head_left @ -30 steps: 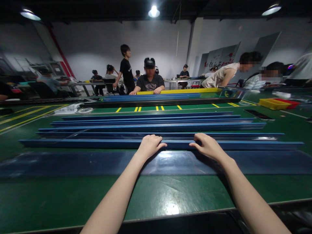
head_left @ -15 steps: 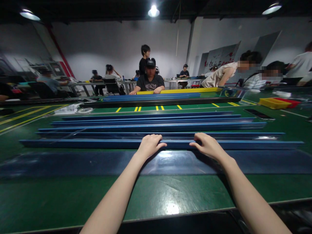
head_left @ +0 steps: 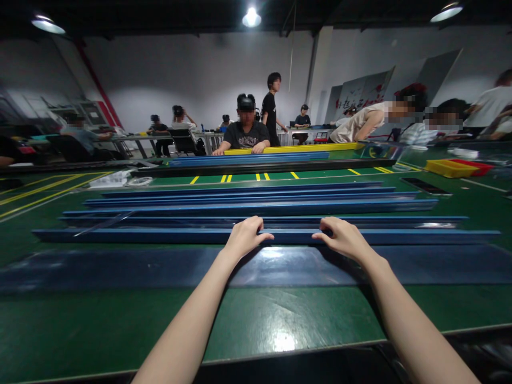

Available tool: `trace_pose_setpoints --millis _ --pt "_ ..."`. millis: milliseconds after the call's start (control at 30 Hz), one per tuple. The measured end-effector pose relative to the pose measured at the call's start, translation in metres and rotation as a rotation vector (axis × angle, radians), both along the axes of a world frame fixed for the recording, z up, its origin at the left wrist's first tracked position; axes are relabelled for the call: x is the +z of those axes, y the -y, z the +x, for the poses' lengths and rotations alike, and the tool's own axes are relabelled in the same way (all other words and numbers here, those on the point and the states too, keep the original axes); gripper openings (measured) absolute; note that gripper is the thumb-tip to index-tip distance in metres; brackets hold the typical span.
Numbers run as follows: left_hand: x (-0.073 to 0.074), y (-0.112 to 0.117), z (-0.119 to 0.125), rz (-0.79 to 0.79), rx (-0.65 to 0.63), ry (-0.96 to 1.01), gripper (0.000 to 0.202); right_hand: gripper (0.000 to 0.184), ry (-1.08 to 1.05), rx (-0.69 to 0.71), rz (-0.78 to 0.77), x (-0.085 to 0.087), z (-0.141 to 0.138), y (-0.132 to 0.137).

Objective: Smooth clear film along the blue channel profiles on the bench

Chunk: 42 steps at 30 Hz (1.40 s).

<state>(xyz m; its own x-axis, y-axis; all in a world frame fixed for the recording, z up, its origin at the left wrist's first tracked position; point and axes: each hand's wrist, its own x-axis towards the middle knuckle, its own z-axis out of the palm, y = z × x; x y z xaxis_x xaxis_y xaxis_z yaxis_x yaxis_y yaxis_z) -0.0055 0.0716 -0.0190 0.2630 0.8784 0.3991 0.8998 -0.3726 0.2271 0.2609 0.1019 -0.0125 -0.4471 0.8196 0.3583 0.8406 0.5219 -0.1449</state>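
A long blue channel strip [head_left: 144, 236] lies across the green table [head_left: 276, 314], nearest to me among several like it. My left hand [head_left: 248, 236] is closed on it left of the middle, thumb along the near side and fingers curled over the top. My right hand [head_left: 341, 236] grips the same strip farther right, its thumb pointing inward and its fingertips hidden behind. In front of the strip lies a flat, shiny clear sheet [head_left: 120, 269], under my wrists.
Behind are more blue strips [head_left: 256, 206], a black rail [head_left: 264, 168] and a yellow rail [head_left: 304, 150] held by a person [head_left: 247, 133] opposite. A phone [head_left: 426, 186] and a yellow tray [head_left: 448, 168] lie at right. White items [head_left: 109, 180] sit at left.
My hands and the blue strip stay almost in place. In the background, a standing person in black has moved to the right, past the seated person.
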Motion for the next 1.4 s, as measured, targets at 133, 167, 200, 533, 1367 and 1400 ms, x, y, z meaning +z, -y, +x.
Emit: trace_pose_setpoints --millis 133,167,200,533,1367,1400 --pt "0.0 0.001 0.001 0.042 0.01 -0.05 0.032 0.027 0.001 0.015 0.012 -0.001 0.0 -0.001" --pt "0.0 0.001 0.001 0.055 0.012 -0.071 0.032 0.027 0.005 0.015 0.012 -0.002 0.0 -0.001" --pt "0.0 0.002 0.001 0.066 0.012 -0.092 0.032 0.027 0.01 0.015 0.013 -0.002 0.0 -0.001" --pt "0.004 0.007 0.004 0.135 0.01 -0.264 0.031 0.027 0.07 0.012 0.074 -0.002 0.002 -0.001" --pt "0.008 0.008 0.011 -0.007 0.028 -0.367 0.029 0.046 0.136 -0.092 0.063 -0.007 0.012 -0.006" --pt "0.009 0.008 0.011 -0.017 0.034 -0.367 0.03 0.046 0.131 -0.072 0.073 -0.008 0.006 -0.005"
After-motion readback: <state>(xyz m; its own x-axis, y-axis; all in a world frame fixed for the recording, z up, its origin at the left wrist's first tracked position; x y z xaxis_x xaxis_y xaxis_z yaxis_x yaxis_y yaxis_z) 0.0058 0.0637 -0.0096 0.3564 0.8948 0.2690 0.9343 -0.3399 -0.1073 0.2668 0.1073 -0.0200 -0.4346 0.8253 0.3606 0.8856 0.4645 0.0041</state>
